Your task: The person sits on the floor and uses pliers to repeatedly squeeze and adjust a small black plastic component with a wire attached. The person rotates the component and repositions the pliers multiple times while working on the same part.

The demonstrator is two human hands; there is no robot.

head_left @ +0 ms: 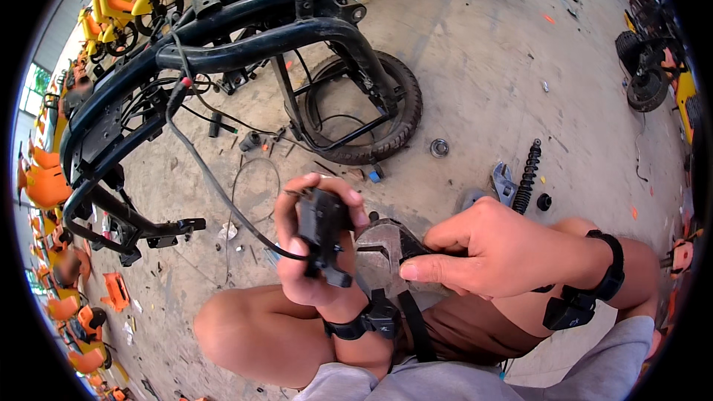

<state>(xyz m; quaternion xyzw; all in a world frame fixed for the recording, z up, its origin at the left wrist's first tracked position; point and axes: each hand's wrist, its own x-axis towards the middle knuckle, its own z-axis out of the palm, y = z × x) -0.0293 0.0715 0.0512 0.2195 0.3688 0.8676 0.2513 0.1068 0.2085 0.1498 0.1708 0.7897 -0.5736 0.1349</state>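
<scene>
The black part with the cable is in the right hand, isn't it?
No, wrong hand: the head view shows the black part with the cable in the left hand. The right hand holds a tool.

The frame [245, 50] is smooth, glossy black metal — by its right end the tyre [413, 96] shows matt, rough rubber — and below the frame sit a matt plastic block [325, 226], scuffed metal tool [382, 241] and grey cloth shirt [460, 386].

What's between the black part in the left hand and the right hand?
In the head view, the broad end of the metal tool gripped by the right hand lies there.
</scene>
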